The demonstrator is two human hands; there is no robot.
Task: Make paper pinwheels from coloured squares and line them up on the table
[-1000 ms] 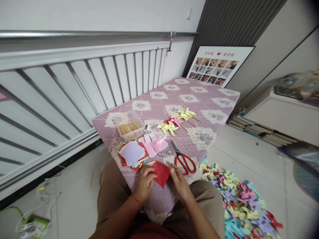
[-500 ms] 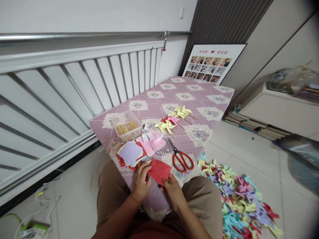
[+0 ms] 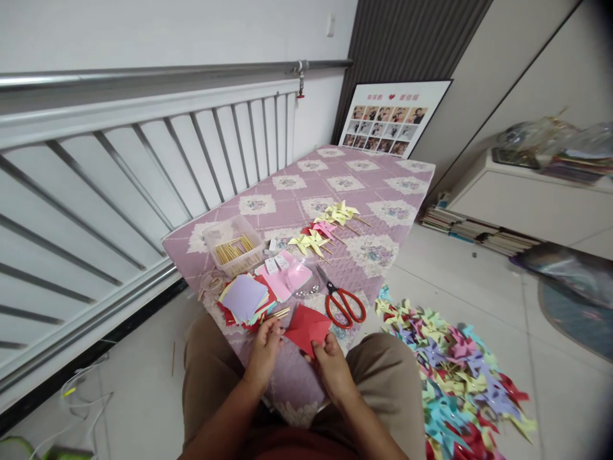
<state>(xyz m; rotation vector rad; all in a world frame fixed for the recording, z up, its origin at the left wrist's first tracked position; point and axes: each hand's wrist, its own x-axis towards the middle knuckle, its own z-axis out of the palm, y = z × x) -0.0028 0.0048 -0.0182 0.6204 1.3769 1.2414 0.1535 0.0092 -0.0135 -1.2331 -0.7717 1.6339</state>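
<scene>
My right hand [image 3: 331, 367] grips a red paper square [image 3: 309, 324] by its near right corner, thumb on top. Lines like slits run in from the square's corners. My left hand [image 3: 262, 351] is just left of the square, apart from it, its fingers curled together. Whether a small thing is between those fingertips I cannot make out. Thin wooden sticks [image 3: 281, 312] lie just beyond them, beside a stack of coloured paper squares [image 3: 245, 299] with a lilac one on top. Orange-handled scissors [image 3: 345, 305] rest to the right of the red square, tips pointing away.
A clear plastic box [image 3: 239, 259] of sticks stands at the table's left. Pink paper [image 3: 285, 279] and small metal pieces [image 3: 310, 291] lie centrally. Finished pinwheels [image 3: 313, 241] lie beyond. A large pinwheel heap [image 3: 454, 370] covers floor at right. A white radiator [image 3: 158, 172] borders the table.
My left hand has let go of the red paper square's left edge and drawn back a little. The square stays in my right hand. The whole view has shifted slightly.
</scene>
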